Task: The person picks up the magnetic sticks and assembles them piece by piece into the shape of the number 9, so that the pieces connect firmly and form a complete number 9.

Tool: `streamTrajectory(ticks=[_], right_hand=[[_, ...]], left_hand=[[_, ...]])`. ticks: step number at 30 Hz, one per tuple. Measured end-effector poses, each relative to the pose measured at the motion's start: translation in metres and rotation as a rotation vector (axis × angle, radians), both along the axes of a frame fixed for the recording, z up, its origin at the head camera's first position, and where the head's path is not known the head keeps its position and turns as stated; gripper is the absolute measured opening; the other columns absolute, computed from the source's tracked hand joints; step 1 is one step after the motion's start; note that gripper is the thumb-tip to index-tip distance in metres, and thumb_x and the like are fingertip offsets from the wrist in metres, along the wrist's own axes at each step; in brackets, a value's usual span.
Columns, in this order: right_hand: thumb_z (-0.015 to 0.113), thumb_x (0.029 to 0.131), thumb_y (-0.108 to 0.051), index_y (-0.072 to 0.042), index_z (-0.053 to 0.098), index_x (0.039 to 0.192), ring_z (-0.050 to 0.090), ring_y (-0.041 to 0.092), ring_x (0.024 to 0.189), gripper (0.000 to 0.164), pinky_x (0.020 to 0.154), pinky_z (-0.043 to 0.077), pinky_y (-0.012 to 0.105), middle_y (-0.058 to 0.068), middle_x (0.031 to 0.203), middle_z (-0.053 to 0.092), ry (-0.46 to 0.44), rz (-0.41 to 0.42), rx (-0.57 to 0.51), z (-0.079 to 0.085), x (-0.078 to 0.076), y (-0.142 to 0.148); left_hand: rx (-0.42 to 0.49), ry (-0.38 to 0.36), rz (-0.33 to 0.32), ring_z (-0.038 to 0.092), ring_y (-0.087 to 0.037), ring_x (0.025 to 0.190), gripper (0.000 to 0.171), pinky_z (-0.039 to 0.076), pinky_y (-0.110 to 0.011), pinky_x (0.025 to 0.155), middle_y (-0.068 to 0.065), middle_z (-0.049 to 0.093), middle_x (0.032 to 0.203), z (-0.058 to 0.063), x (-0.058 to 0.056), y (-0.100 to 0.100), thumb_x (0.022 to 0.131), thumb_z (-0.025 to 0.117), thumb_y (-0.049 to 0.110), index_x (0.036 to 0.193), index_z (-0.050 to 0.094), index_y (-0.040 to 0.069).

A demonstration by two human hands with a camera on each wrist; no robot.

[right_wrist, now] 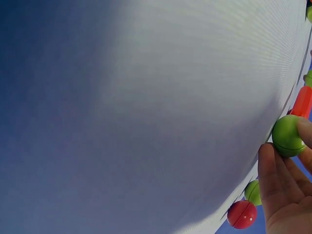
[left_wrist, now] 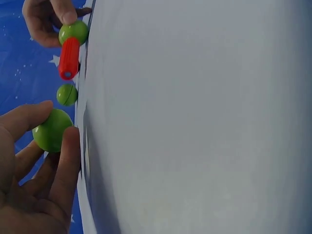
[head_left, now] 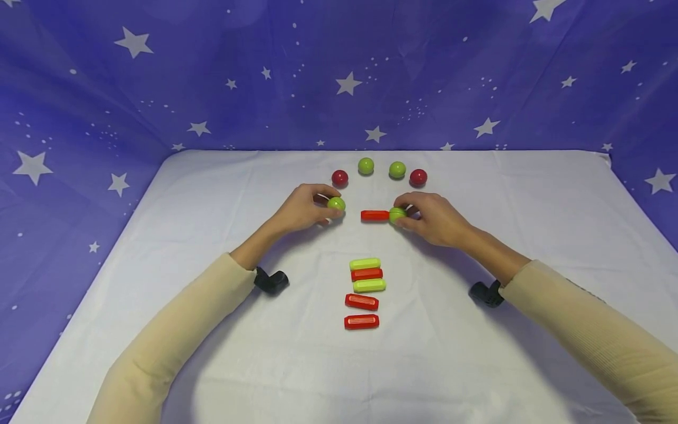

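Observation:
My left hand (head_left: 305,207) pinches a green ball (head_left: 336,204) between thumb and fingers, over the middle of the table. Opposite it, my right hand (head_left: 435,219) holds another green ball (head_left: 396,216), which has a red ribbed rod (head_left: 374,215) joined to its left side. The rod's free end points toward the left hand's ball, with a gap between them. In the left wrist view, the rod's end (left_wrist: 68,74) shows a small pale centre. The right wrist view has the thumb and fingers around the green ball (right_wrist: 287,136), the red rod beyond it.
Behind the hands, two green balls (head_left: 366,166) and two red balls (head_left: 340,178) form an arc. Nearer the front, several red and yellow-green rods (head_left: 362,321) lie in a column on the white cloth (head_left: 254,365). A starry blue curtain (head_left: 296,76) stands behind.

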State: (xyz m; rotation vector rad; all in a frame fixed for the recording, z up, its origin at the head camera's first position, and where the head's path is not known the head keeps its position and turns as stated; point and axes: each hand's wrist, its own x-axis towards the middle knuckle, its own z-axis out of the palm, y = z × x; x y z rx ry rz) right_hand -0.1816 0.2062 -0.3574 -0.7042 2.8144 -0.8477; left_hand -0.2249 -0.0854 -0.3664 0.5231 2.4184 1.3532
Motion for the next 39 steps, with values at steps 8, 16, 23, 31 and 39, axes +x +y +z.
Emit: streamTrajectory(ticks=[8,16,23,31,39], right_hand=[[0.073,0.09,-0.011,-0.002,0.065,0.119,0.066,0.027,0.1,0.031,0.091,0.05,0.045,0.008,0.108,0.067,-0.001,0.0,0.001,0.0,0.0,0.001],[0.073,0.09,-0.011,-0.002,0.065,0.119,0.066,0.027,0.1,0.031,0.091,0.051,0.045,0.009,0.109,0.068,0.001,-0.004,0.002,0.0,0.001,0.001],[0.074,0.089,-0.012,-0.002,0.065,0.119,0.066,0.026,0.1,0.032,0.091,0.051,0.045,0.008,0.109,0.068,0.004,-0.01,0.003,0.001,0.001,0.0],[0.072,0.09,-0.012,-0.002,0.065,0.12,0.065,0.027,0.101,0.032,0.092,0.05,0.045,0.008,0.11,0.067,0.002,-0.01,0.021,0.0,0.001,-0.001],[0.072,0.091,-0.011,-0.002,0.065,0.12,0.065,0.027,0.101,0.032,0.091,0.05,0.046,0.009,0.11,0.068,0.007,-0.008,0.015,0.0,0.001,0.0]], left_hand=[[-0.018,0.052,-0.04,0.065,-0.022,0.087,0.039,0.057,-0.033,0.066,-0.008,0.066,0.106,0.0,0.006,0.009,0.083,0.08,0.016,0.118,0.067,0.003],[-0.004,0.053,-0.069,0.066,-0.022,0.079,0.039,0.057,-0.033,0.065,-0.009,0.067,0.103,-0.001,0.009,0.018,0.084,0.079,0.013,0.119,0.066,0.002],[-0.002,0.052,-0.091,0.064,-0.022,0.093,0.038,0.057,-0.031,0.066,-0.01,0.067,0.106,-0.003,0.009,0.023,0.084,0.078,0.01,0.119,0.065,0.001],[-0.03,0.063,-0.086,0.064,-0.022,0.094,0.038,0.057,-0.03,0.066,-0.009,0.066,0.108,-0.003,0.008,0.024,0.085,0.078,0.011,0.12,0.065,0.001],[-0.023,0.062,-0.092,0.063,-0.023,0.097,0.039,0.057,-0.03,0.067,-0.01,0.066,0.11,-0.003,0.008,0.025,0.086,0.076,0.011,0.121,0.064,0.001]])
